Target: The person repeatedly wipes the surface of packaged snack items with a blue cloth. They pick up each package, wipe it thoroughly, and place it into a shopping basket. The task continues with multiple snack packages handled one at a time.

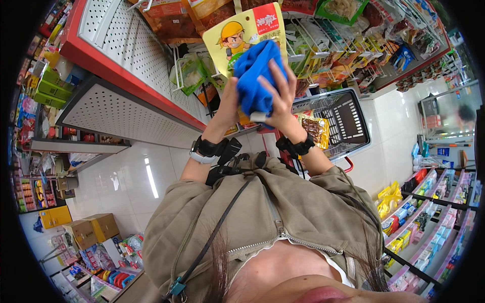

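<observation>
A bunched blue cloth [255, 75] is held between my two hands, in front of a yellow snack pouch [223, 45] with a cartoon figure. My left hand [228, 104] presses the cloth's left side. On its right side, the spread fingers of my right hand [280, 94] lie over the folds. A small white tag shows at the cloth's lower edge. The cloth covers the pouch's lower right part; whether a hand also touches the pouch, I cannot tell. Both wrists wear black straps.
A grey shopping basket [346, 125] holding a snack packet [316, 130] stands at the right, beyond my right wrist. Hanging food packets [341, 49] fill the rack ahead. A perforated shelf with a red edge [151, 87] rises at the left. Cardboard boxes [93, 229] stand at the lower left.
</observation>
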The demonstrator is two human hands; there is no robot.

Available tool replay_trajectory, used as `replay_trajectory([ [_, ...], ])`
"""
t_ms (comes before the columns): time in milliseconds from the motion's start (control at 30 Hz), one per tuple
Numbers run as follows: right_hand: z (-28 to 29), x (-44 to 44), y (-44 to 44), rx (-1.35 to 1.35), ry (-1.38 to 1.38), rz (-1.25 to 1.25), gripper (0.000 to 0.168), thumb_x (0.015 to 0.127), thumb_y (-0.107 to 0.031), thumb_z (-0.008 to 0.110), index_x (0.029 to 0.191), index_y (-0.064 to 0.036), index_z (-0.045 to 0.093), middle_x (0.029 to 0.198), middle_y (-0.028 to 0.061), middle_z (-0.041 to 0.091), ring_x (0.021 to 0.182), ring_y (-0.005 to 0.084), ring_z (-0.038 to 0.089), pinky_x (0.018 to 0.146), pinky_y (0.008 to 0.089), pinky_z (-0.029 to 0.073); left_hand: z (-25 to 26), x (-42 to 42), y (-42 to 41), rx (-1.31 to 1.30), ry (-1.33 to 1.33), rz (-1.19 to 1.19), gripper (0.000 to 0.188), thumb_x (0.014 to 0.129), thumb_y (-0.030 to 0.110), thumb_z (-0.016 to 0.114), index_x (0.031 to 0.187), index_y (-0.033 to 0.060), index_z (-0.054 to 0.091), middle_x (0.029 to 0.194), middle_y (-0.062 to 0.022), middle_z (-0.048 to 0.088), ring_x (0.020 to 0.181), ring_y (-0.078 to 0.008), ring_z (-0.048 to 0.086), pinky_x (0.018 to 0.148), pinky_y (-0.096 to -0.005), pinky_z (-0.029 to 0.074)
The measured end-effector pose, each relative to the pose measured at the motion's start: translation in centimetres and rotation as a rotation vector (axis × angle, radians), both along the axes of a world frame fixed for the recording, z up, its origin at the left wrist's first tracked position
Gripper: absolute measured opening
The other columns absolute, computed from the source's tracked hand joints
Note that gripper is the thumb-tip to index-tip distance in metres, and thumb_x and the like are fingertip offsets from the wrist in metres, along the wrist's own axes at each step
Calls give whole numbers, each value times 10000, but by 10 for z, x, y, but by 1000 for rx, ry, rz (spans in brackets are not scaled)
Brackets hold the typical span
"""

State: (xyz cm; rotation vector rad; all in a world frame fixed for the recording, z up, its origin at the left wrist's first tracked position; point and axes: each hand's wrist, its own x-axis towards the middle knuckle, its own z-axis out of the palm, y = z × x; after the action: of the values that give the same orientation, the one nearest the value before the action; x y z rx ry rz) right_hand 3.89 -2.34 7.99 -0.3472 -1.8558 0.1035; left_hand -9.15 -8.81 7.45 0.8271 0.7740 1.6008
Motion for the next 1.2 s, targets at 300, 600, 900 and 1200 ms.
replay_trajectory([
  [300,-23,11,34,-566,250,107,431,690,-100,694,1062,20,513,921,156,572,837,333,574,750,379,448,26,-6,0,20,-12,171,419,941,296,469,1273,49,403,1250,-68,486,1140,-175,490,974,-343,398],
  [600,-11,1,11,-145,113,-45,626,612,-167,680,1172,21,471,1274,210,470,1038,395,482,878,446,394,14,4,2,-3,-67,-73,594,935,472,361,1364,67,287,1352,-105,400,1232,-235,413,1028,-388,347],
  [900,-8,-8,-26,-45,-52,107,467,666,-327,624,1102,-160,634,1294,110,497,1177,398,409,948,467,352,14,-17,-3,134,-456,-338,875,817,717,277,1357,29,302,1313,-159,428,1164,-273,478,988,-430,395],
  [1200,2,-4,9,-286,174,40,590,632,-181,652,1172,0,502,1315,194,431,1133,397,424,937,454,364,13,2,-22,49,-59,-65,582,911,359,483,1366,59,277,1315,-97,424,1161,-210,472,984,-373,384],
])
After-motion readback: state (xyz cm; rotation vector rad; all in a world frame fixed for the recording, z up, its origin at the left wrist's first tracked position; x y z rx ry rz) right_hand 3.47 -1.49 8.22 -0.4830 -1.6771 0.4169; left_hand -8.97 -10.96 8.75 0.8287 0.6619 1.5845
